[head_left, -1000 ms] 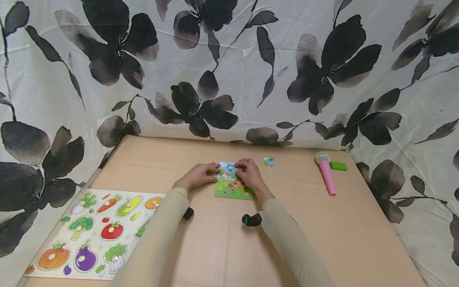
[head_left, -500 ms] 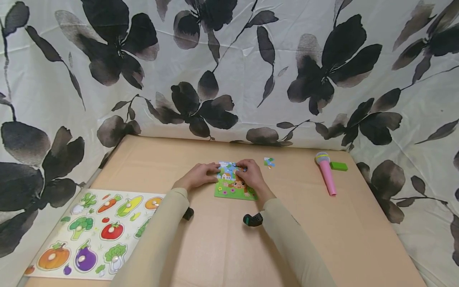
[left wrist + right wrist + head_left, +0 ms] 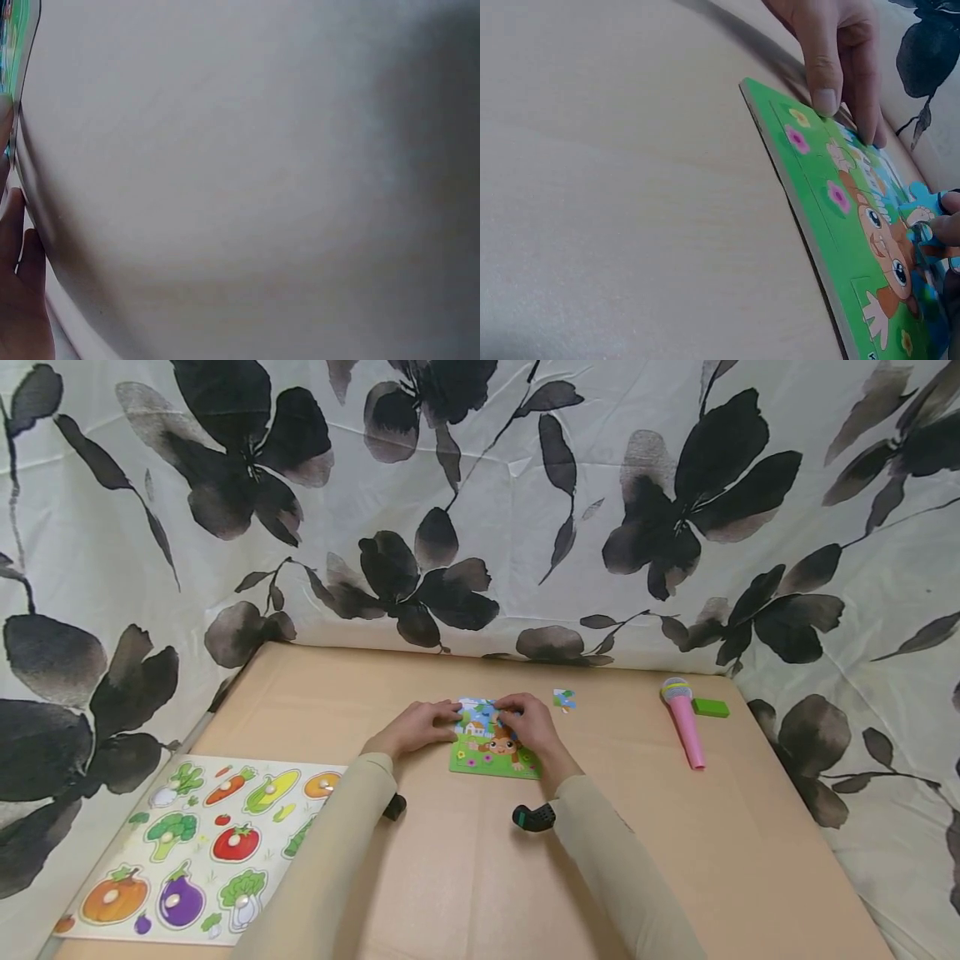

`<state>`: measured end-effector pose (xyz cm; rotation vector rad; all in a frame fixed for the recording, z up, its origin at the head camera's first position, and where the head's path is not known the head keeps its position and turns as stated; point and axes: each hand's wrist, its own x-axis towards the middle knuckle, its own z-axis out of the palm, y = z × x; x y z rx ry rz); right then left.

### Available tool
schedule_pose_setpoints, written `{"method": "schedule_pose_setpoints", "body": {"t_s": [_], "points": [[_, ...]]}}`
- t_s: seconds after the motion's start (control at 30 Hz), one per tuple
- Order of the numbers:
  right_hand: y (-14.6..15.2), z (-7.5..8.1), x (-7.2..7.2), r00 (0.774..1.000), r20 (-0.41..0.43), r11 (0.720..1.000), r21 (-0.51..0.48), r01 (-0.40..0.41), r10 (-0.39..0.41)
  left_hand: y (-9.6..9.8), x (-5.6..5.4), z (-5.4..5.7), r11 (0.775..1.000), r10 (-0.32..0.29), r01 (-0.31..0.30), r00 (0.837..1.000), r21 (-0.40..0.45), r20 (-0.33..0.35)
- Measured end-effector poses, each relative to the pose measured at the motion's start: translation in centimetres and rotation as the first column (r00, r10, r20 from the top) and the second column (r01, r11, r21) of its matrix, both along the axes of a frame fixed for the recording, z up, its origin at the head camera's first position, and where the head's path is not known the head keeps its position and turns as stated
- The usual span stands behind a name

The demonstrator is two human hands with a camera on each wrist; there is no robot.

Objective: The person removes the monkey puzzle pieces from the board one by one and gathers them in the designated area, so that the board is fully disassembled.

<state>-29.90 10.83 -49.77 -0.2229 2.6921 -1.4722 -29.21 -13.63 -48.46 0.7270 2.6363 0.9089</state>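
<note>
Only the right wrist view reveals the blue puzzle piece (image 3: 926,201) pinched by the right hand (image 3: 529,724) at the puzzle board (image 3: 791,176), whose green frame contains fitted monkey pieces (image 3: 885,247). The left hand (image 3: 415,727), fingers extended, touches its edge, mid-worktop (image 3: 465,877); the head view adds a loose puzzle portion (image 3: 567,697) beyond.

Our left grip (image 3: 415,727) rests with thumb and fingers extended; to its right, our right grip (image 3: 531,727) pinches. Behind both, our sleeved forearms (image 3: 330,860) slant inward.
</note>
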Motion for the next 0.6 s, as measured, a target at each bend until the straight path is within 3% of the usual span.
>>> {"method": "schedule_pose_setpoints", "body": {"t_s": [0.33, 0.6], "points": [[1.3, 0.3, -0.6, 0.999, 0.006, 0.991, -0.125, 0.048, -0.047, 0.0, 0.0, -0.2, 1.0, 0.001, -0.001, 1.0, 0.004, 0.004], [2.8, 0.8, -0.7, 0.982, 0.066, 0.965, -0.185, 0.186, -0.177, 0.0, 0.0, -0.1, 1.0, 0.0, 0.0, 1.0, 0.012, 0.002]]}}
